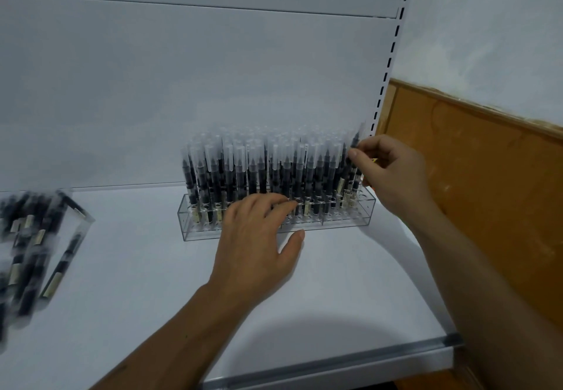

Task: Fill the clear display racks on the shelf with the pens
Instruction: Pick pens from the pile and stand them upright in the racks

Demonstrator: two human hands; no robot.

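Note:
A clear display rack stands on the white shelf against the back panel, packed with several upright black pens with frosted caps. My left hand rests its fingers on the rack's front edge near the middle, thumb spread on the shelf. My right hand pinches one pen at the rack's far right end, held upright and slightly higher than its neighbours. A loose pile of pens lies at the left edge, blurred.
The shelf's back panel rises right behind the rack. A slotted upright runs along the right side, with an orange-brown wall beyond it. The shelf's metal front edge is near me.

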